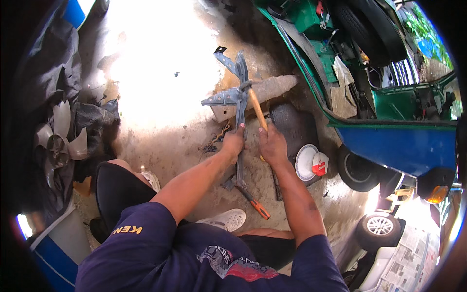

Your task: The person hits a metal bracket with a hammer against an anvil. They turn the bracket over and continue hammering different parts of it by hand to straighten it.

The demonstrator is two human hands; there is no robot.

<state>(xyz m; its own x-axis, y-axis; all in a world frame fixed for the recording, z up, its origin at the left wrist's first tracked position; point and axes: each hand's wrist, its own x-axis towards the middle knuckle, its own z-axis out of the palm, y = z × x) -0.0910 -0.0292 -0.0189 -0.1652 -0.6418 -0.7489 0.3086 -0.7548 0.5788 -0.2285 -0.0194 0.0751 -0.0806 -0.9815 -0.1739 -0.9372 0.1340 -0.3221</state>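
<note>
My left hand (233,142) is closed around the lower arm of a blue-grey metal bracket (224,98), whose branches spread out ahead of it. In my right hand (273,145) is the wooden handle of a hammer (257,108). The hammer's head lies against the bracket where its branches meet; I cannot tell whether they touch. Beneath them, a long, rough, greyish block (277,88) rests on the concrete floor. Near my shoe lies a tool with an orange-and-black handle (260,209), its far end partly hidden by the bracket.
A white plate (305,162) with a red-and-white pack (319,164) sits right of my forearm, beside a dark mat (294,126). An open green-and-blue vehicle body (396,146) fills the right. Grey fan blades (59,146) and dark sheeting (58,73) are at left.
</note>
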